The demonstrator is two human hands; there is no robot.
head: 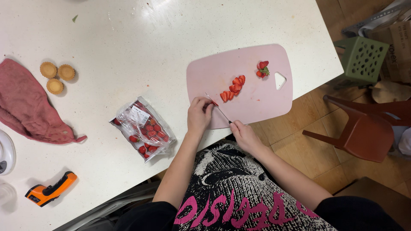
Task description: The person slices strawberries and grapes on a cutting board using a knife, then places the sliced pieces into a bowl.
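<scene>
Head view:

- The left hand (199, 114) rests on the near left corner of the pink board (252, 64), fingers curled and pinching a small strawberry piece (213, 102) against the board.
- The right hand (244, 134) lies at the board's near edge, closed around the handle of a knife (217, 108); the handle itself is hidden in the hand.
- The thin blade runs up and left from the right hand and meets the strawberry piece just beside the left fingertips.
- Cut slices (233, 87) lie in a loose row near the middle of the board, apart from both hands.
- A leafy top (262, 68) with some red flesh sits further back, near the board's handle hole.
- The board lies on a white table (128, 38), its near edge at the table's rim.
- A clear punnet (143, 128) of strawberries, wrapped in film, stands left of the left hand, near but not touching it.
- Three tart shells (57, 77) lie together further left, beside a red cloth (25, 102).
- An orange tool (49, 190) lies at the near left of the table.
- A green stool (364, 60) and a red chair (364, 128) stand on the floor to the right of the table.
</scene>
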